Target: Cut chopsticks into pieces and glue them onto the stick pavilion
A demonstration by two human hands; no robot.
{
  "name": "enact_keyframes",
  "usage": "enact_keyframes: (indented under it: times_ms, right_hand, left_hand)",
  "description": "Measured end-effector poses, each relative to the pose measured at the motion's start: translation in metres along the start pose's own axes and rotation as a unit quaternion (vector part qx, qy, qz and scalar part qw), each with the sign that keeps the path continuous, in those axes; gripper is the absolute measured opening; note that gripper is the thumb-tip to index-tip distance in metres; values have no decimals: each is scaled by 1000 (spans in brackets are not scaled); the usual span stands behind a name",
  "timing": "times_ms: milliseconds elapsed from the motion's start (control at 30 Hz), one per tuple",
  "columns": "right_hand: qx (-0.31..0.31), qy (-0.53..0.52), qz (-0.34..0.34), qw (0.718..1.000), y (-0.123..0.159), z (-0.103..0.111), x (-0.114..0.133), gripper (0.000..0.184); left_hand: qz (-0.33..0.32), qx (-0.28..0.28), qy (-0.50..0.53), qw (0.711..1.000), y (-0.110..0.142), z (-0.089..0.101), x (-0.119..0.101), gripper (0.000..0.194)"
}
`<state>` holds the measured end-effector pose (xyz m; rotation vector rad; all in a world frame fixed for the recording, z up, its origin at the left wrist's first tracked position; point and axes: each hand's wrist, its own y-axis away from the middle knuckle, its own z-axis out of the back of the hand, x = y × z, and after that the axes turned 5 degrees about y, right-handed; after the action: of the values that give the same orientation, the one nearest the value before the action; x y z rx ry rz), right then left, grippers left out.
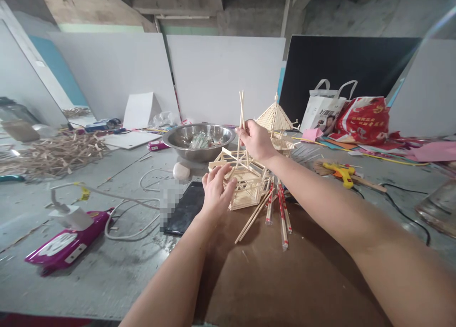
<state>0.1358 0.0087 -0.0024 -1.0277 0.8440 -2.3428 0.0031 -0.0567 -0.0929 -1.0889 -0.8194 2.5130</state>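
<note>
A small hexagonal frame of pale wooden sticks [245, 184] stands on the brown board [285, 279] in front of me. My left hand [216, 190] cups its near left side, fingers curled round the frame's edge. My right hand [254, 139] is above the frame, pinching two or three thin upright sticks [242, 109] whose lower ends reach into the frame. Loose sticks and red-and-white wrapped chopsticks [281, 208] lie beside the frame. A finished stick roof model [276, 118] stands behind my right hand.
A steel bowl [185, 146] sits behind the frame, a black phone [185, 208] left of it. A magenta device [64, 244] with a white plug and cable lies at the left. Wood scraps [53, 153] pile at the far left. A yellow glue gun [342, 172] and bags [363, 118] are at the right.
</note>
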Motion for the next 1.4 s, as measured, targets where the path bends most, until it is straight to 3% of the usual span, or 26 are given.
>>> enact_keyframes:
  times_ms: [667,767,900,1033,1100,1267,1400]
  right_hand:
    - [33,-30,42,998,5,1,-2,17]
    - [29,-34,48,998,5,2,-1,17]
    - [39,-25,37,998,5,3,0,16]
    - [43,-27,27,998,5,2,0,16]
    - [47,-37,36,998,4,2,1,15]
    - [66,-40,38,996,1,2,1,15]
    - [82,-35,28,996,-2,4,1,17]
  left_hand:
    - [4,-74,16,997,-2,4,-5,32]
    - [46,-92,52,993,-5,7,-7,35]
    - [130,-107,187,968,-10,13,-9,38]
    - [209,-88,280,933,-19,27,-21,36]
    - [230,-52,275,932,-26,34,-28,32]
    - [196,39,249,948,-53,37,-33,24]
    - [137,22,232,963,-70,24,-27,25]
